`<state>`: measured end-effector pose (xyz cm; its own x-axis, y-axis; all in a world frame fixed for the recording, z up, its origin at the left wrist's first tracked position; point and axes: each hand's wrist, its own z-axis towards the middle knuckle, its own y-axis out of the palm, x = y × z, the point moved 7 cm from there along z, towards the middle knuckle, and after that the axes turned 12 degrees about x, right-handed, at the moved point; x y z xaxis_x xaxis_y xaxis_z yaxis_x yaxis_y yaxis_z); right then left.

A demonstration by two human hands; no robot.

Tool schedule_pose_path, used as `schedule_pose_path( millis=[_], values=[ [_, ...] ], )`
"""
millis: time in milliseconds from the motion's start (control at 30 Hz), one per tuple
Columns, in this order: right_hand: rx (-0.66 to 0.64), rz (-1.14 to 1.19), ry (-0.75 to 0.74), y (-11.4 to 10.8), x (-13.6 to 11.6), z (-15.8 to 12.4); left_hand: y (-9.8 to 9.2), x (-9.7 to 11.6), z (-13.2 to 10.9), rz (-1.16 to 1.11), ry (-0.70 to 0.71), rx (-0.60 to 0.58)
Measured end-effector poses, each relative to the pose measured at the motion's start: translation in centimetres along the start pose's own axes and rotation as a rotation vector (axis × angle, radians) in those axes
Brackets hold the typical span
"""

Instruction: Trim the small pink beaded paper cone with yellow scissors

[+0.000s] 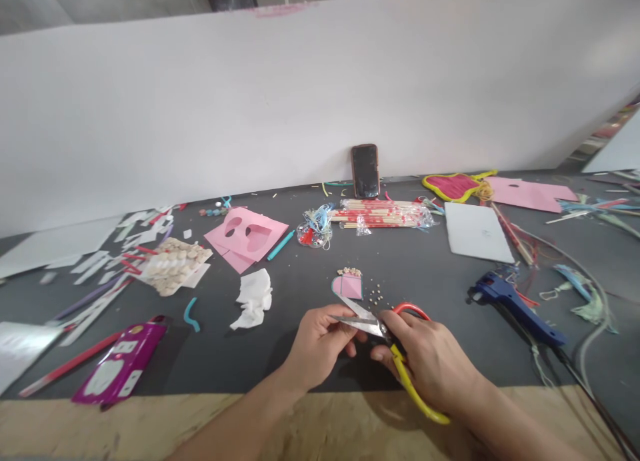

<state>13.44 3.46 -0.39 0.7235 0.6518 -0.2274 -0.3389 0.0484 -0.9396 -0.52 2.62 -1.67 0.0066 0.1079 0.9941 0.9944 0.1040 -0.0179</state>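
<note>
A pair of scissors [369,324] with one red and one yellow handle is gripped in my right hand [427,358], its blades parted and pointing left. Fingers of my left hand [320,344] are pinched together at the blade tips; whatever they may hold is too small to make out. Just beyond the blades lies a small pink rounded piece [349,287] with a dark green edging and a row of pale beads [349,272] along its top. Several loose beads [377,293] are scattered to its right.
A blue glue gun [517,308] with a cable lies at right, near a white foam sheet [477,232]. Bundled sticks [383,214] and a leaning phone [365,170] stand behind. Leftward are crumpled tissue [253,300], pink cut card [245,236] and a purple packet [123,362].
</note>
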Motion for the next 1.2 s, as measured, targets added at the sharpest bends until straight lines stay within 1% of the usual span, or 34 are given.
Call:
schedule_pose_path(
  millis=[367,433,567,733,1100,1200],
  values=[
    [-0.009,-0.003,0.003,-0.1,-0.1,-0.2,0.3,0.1,0.0,0.043,0.009,-0.020],
    [0.010,-0.005,0.002,-0.2,0.0,0.0,0.3,0.2,0.1,0.049,0.024,-0.007],
    [0.077,-0.005,0.005,-0.6,0.3,0.5,0.0,0.6,0.2,0.044,0.055,0.055],
    [0.109,-0.037,0.002,-0.9,0.3,0.7,-0.3,0.8,-0.2,0.044,0.072,0.059],
    [0.120,0.007,-0.024,-1.5,-0.2,0.8,0.0,0.9,-0.6,0.073,0.064,-0.002],
    [0.128,0.024,-0.038,-1.3,-0.1,0.7,0.3,0.8,-0.7,0.047,0.016,-0.064]
  ],
)
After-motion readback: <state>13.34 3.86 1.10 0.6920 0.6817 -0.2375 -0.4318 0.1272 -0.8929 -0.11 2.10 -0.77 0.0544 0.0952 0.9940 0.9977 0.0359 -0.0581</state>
